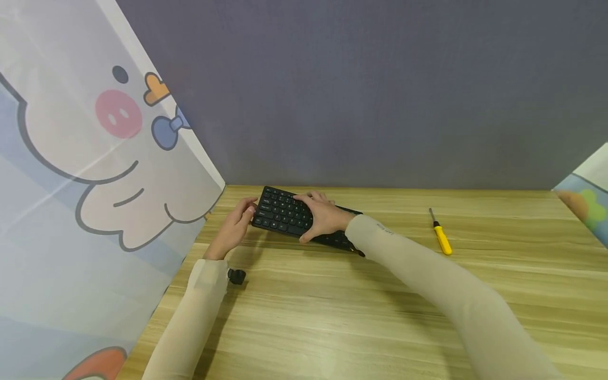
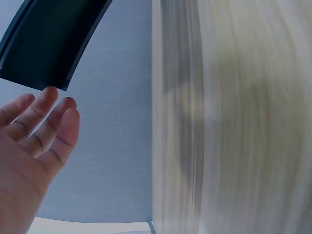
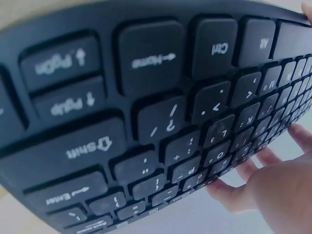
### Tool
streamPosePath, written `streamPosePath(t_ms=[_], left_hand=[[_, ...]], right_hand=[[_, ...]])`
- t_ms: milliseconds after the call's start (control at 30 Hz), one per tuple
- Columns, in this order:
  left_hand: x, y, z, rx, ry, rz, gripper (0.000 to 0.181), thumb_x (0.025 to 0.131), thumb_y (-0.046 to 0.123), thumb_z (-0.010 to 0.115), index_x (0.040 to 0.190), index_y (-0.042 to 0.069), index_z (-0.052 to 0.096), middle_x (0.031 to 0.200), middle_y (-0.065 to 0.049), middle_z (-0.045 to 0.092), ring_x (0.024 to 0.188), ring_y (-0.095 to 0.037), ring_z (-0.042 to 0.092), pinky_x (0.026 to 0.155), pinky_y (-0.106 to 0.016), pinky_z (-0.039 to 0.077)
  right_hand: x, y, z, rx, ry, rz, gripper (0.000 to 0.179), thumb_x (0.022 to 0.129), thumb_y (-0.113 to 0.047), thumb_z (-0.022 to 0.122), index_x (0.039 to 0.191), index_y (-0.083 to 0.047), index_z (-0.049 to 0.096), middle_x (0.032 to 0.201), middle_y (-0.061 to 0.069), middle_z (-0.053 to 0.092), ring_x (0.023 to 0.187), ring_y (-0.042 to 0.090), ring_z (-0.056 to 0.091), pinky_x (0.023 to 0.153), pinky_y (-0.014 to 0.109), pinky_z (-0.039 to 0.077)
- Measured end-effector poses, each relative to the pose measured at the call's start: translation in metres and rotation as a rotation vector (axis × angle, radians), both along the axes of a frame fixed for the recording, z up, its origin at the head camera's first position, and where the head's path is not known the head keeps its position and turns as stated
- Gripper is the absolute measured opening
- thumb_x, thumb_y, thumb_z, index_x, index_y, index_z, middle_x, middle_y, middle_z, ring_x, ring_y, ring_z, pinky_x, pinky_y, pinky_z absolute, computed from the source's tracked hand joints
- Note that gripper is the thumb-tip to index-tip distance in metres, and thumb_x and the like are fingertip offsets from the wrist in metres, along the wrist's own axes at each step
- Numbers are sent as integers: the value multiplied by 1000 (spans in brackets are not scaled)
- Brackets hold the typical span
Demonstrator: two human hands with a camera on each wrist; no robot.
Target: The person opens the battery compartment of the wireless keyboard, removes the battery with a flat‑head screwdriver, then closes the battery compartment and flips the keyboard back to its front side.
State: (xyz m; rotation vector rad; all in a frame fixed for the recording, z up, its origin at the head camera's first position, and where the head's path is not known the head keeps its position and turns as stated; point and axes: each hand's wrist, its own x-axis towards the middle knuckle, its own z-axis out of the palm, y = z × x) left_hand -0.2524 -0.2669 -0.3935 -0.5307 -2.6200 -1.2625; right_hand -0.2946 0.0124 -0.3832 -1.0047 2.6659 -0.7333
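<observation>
A black keyboard [image 1: 280, 214] is held above the wooden table, its keys facing up and its left end angled toward the back. My right hand [image 1: 325, 215] grips it across its width from above, the thumb at the near edge and the fingers over the far edge. In the right wrist view the keys fill most of the picture, with the fingers along one long edge. Beside the keyboard's left end is my left hand [image 1: 233, 229], its fingers loosely extended. From the left wrist, the fingertips [image 2: 70, 119] show right by the keyboard's corner, under its plain dark underside.
A yellow-handled screwdriver [image 1: 443, 238] lies on the wooden table [image 1: 304, 306] to the right. A grey panel [image 1: 380, 95] rises along the back edge. At the left stands a cartoon-printed panel [image 1: 57, 221], close to my left arm.
</observation>
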Motion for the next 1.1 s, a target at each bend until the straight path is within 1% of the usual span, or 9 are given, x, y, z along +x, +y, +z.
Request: streamPosePath(t_ms=[67,167,300,433,533,633,767,900,1100], left_hand=[[0,1,0,14,19,-3,40,104,22,36,136,-1,43,116,-17,55,104,-29,53,86,-47,42],[0,2,1,61,45,-19,37,104,18,36,134,-3,44,114,-18,55,101,-27,53,82,-48,45],[3,5,6,113,77,-45,34,103,9,37,133,-6,45,113,-20,54,97,-26,52,76,-49,46],[16,15,23,75,119,-48,32,100,1,39,130,-10,46,112,-22,55,94,-26,53,74,-37,48],[27,24,37,45,133,-36,31,99,-2,39,128,-11,47,112,-22,56,94,-26,54,74,-29,47],[31,28,43,48,142,-37,31,99,-3,40,127,-10,49,113,-22,56,95,-27,55,75,-30,47],[32,32,48,54,165,-57,31,98,-5,40,127,-10,49,115,-23,55,96,-29,55,75,-30,46],[32,35,50,61,194,-76,31,97,-6,41,127,-9,50,113,-21,56,94,-28,55,75,-28,46],[32,42,56,80,256,-109,36,92,-12,43,127,-7,51,110,-20,54,95,-28,53,71,-26,46]], right_hand=[[0,2,2,-10,-11,0,112,64,-48,84,151,-29,16,149,9,17,136,30,14,101,62,18],[1,5,4,-36,-21,8,112,64,-48,84,151,-30,16,149,9,17,137,31,14,101,64,17],[0,10,4,-59,-2,25,113,63,-51,84,151,-31,16,147,9,19,136,31,17,100,63,22],[-1,13,3,-94,18,38,113,62,-51,85,151,-31,17,139,7,26,129,29,26,96,57,33],[0,16,5,-116,13,41,113,62,-48,86,151,-32,18,135,5,29,126,26,29,95,54,37],[2,18,7,-123,9,41,113,62,-48,86,151,-33,17,135,4,28,126,25,29,94,53,38],[3,22,9,-147,5,51,112,63,-50,85,151,-34,17,137,3,27,127,25,28,94,54,38],[4,27,10,-171,5,58,112,62,-56,82,150,-36,16,138,2,26,128,24,28,94,53,38],[6,32,12,-220,-1,57,111,63,-53,83,150,-37,15,138,2,26,128,26,30,93,55,39]])
